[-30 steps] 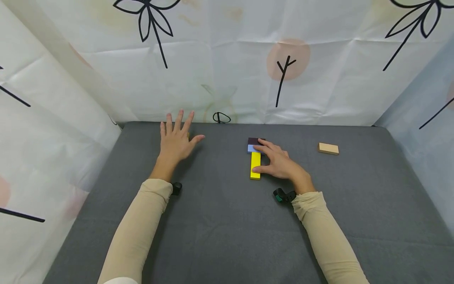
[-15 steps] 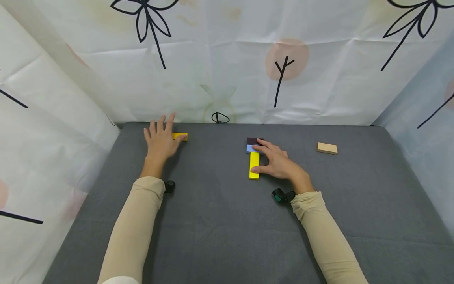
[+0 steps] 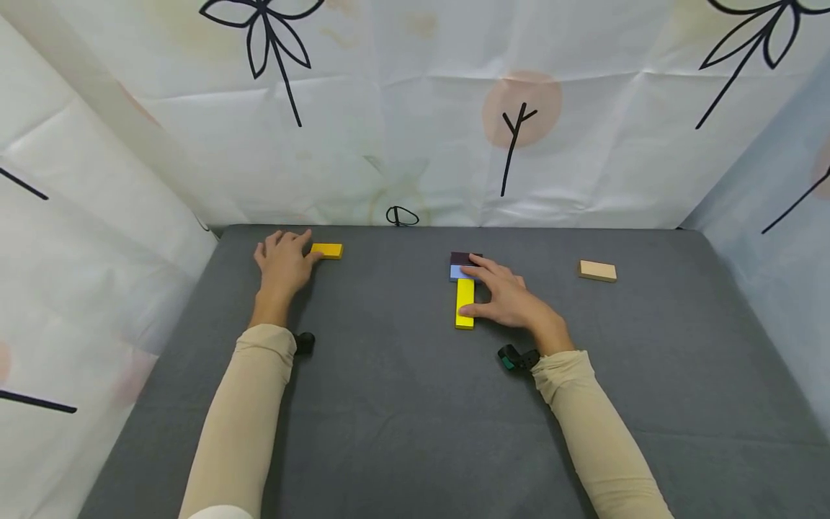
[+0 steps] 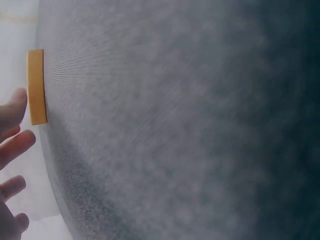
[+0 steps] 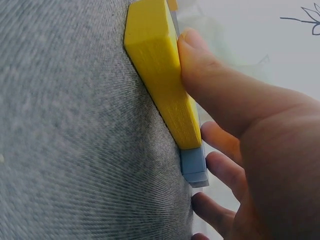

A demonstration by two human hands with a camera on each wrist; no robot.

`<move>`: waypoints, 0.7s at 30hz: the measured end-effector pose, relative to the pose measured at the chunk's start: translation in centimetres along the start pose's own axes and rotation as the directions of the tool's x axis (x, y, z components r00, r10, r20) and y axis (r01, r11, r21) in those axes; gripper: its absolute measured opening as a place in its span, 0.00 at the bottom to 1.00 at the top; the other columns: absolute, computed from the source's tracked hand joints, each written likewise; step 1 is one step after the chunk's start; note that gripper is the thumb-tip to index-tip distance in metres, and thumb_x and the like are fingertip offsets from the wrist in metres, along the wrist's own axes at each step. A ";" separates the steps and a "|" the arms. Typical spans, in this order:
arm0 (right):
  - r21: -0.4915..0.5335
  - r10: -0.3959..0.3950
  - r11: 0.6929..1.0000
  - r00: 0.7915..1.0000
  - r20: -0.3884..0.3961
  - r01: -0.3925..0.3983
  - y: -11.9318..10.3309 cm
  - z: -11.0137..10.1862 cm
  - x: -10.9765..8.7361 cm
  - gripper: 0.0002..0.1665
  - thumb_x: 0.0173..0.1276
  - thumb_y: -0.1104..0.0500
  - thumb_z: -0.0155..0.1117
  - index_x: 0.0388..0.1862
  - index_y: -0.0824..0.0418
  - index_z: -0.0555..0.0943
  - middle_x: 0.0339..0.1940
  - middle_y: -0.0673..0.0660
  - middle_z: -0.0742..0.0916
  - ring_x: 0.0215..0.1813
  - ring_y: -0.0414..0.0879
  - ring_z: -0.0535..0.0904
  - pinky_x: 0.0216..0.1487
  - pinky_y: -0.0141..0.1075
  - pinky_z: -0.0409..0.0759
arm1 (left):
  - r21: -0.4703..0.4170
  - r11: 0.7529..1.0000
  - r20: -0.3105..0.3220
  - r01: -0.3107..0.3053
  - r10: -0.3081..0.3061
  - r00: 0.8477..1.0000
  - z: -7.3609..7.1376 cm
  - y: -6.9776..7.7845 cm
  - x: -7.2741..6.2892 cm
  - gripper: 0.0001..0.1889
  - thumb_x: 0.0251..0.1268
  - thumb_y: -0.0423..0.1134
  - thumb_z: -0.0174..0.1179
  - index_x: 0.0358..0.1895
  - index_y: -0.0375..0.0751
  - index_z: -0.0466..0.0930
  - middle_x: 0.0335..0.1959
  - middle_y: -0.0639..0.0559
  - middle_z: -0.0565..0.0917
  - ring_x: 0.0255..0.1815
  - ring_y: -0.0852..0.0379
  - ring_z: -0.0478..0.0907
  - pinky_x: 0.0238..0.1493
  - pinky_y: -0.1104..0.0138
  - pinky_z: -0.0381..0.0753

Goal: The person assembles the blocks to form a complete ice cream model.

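Note:
My left hand (image 3: 284,263) hovers at the far left of the table, its thumb by the left end of an orange-yellow block (image 3: 329,251). In the left wrist view its fingers are spread, and nothing lies between them and the thumb; the orange-yellow block (image 4: 36,87) stands beyond the thumb. My right hand (image 3: 509,299) rests over a group of blocks. Its thumb touches the top of a bright yellow block (image 3: 465,297), which points toward me. The fingertips lie at a light blue block (image 3: 456,273) and a dark block (image 3: 462,258), both crosswise behind the yellow one and partly covered.
A pale wooden block (image 3: 597,271) lies alone to the right on the grey cloth-covered table (image 3: 402,404). White printed curtains (image 3: 415,144) hang behind the table's far edge and at both sides.
My left hand has moved left and slightly back toward me, its fingers bending, uncovering the orange-yellow block. The right hand and its blocks have stayed in place.

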State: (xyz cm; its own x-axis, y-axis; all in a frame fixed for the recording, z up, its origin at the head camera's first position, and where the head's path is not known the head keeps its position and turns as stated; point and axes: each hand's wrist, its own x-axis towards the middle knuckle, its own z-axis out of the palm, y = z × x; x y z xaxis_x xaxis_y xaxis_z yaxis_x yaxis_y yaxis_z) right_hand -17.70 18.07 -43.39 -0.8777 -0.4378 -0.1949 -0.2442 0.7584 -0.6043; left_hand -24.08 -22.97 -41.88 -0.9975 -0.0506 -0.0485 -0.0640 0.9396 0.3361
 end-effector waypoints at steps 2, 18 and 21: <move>0.001 -0.003 1.000 1.000 0.000 0.003 0.0 0.0 -0.1 0.50 0.67 0.42 0.71 0.83 0.51 0.60 0.87 0.55 0.52 0.85 0.66 0.47 0.75 0.69 0.49 | 0.012 1.000 0.008 0.004 -0.004 1.000 0.1 0.1 0.1 0.30 0.79 0.48 0.56 0.78 0.46 0.65 0.75 0.36 0.68 0.83 0.33 0.46 0.80 0.33 0.36; 0.011 -0.005 1.000 1.000 -0.001 0.005 -0.1 -0.1 -0.2 0.50 0.68 0.42 0.71 0.83 0.51 0.60 0.87 0.54 0.52 0.85 0.65 0.47 0.76 0.69 0.49 | -0.052 0.998 0.036 0.019 -0.017 0.999 0.3 0.4 0.2 0.21 0.76 0.45 0.60 0.68 0.46 0.79 0.69 0.38 0.75 0.78 0.30 0.52 0.79 0.33 0.34; 0.007 -0.005 1.000 1.000 -0.003 0.005 -0.1 -0.1 -0.2 0.50 0.68 0.42 0.71 0.83 0.51 0.60 0.87 0.54 0.52 0.85 0.65 0.48 0.75 0.69 0.50 | -0.080 0.996 0.048 0.033 -0.029 0.998 0.3 0.7 0.3 0.21 0.75 0.45 0.60 0.67 0.46 0.80 0.69 0.38 0.76 0.75 0.30 0.55 0.78 0.34 0.35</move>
State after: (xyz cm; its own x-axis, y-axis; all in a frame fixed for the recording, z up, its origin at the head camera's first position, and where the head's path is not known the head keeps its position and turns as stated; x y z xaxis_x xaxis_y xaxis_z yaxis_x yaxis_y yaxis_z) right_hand -17.49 18.13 -43.23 -0.8778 -0.4399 -0.1897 -0.2453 0.7529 -0.6107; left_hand -24.44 -22.18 -41.98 -0.9927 -0.0612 -0.1036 -0.0986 0.9076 0.4081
